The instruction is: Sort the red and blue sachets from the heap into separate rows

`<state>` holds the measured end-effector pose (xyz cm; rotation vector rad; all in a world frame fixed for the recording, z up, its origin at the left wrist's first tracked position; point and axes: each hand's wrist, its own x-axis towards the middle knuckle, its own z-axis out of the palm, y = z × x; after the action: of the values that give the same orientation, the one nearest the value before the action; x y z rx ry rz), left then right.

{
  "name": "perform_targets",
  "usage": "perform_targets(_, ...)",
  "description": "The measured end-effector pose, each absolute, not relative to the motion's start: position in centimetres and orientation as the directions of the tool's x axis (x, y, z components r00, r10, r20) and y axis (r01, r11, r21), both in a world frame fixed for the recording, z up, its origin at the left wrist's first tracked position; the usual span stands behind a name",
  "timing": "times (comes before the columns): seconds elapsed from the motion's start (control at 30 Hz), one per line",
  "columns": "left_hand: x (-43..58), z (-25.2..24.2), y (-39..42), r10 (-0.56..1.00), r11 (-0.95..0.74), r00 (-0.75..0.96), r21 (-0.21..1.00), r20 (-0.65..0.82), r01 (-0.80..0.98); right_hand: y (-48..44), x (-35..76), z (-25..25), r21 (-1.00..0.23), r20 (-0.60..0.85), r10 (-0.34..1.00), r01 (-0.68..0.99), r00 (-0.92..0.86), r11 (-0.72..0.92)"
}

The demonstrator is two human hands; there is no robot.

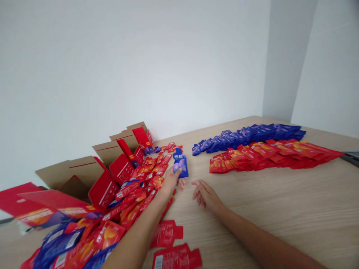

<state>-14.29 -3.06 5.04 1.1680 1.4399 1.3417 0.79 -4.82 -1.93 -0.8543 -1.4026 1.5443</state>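
Observation:
A blue pouch with pale purple fruit printed on it is pinched in my left hand, thumb on its front face. It stands roughly upright above the table. My right hand is a little to the right, apart from the pouch, its fingers loosely bent and apart with nothing in them. Under and beside my left forearm lies a loose heap of red pouches mixed with blue ones. Two red pouches lie flat near the front, right of that forearm.
Open red cardboard boxes with brown flaps stand in a row on the left. On the right, an overlapping row of blue pouches lies behind a similar row of red pouches. A dark object sits at the right edge. White walls rise behind the wooden table.

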Motion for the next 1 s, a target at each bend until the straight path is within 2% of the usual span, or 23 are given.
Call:
perform_targets(0.03,-12.1,4.3,-3.9,0.988,0.009,-0.154,0.996,0.005,0.090,-4.9,1.0,-1.8,-0.982,0.073,0.914,-0.189,-0.400,-0.004)
perform_targets(0.13,-7.1,2.7,-5.7,0.992,0.013,-0.121,0.999,-0.019,-0.052,-4.9,1.7,-1.8,-0.966,0.124,0.935,-0.256,-0.332,0.037)
perform_targets(0.23,-5.0,2.0,-6.4,0.995,-0.040,-0.093,0.978,0.022,-0.206,-4.4,2.5,-2.0,-0.959,0.162,0.965,-0.262,-0.204,0.106)
perform_targets(0.3,-4.9,1.5,-6.4,0.995,-0.065,-0.086,0.973,0.047,-0.222,-3.9,2.8,-2.4,-0.966,0.174,0.971,-0.222,-0.162,0.136)
perform_targets(0.53,-5.3,-1.0,-5.8,0.990,0.021,-0.134,0.990,-0.040,-0.141,-2.5,4.2,-1.3,-0.976,0.215,0.967,-0.055,-0.135,0.209)
perform_targets(0.6,-4.8,-1.7,-5.9,0.992,0.039,-0.115,0.999,-0.043,-0.035,-1.2,5.5,0.4,-0.969,0.241,0.970,0.052,-0.038,0.243)
perform_targets(0.67,-4.4,-2.2,-6.1,0.997,0.046,-0.068,0.995,-0.041,0.083,0.9,7.7,2.6,-0.934,0.289,0.954,0.244,0.080,0.263)
perform_targets(0.83,-4.1,-2.7,-6.2,0.999,0.046,-0.037,0.981,-0.039,0.186,8.5,16.1,7.1,-0.870,0.295,0.930,0.464,0.218,0.167)
perform_targets(1.0,-4.2,-2.6,-6.2,0.998,0.056,-0.033,0.978,-0.050,0.203,14.6,22.2,7.3,-0.808,0.272,0.891,0.589,0.362,0.007)
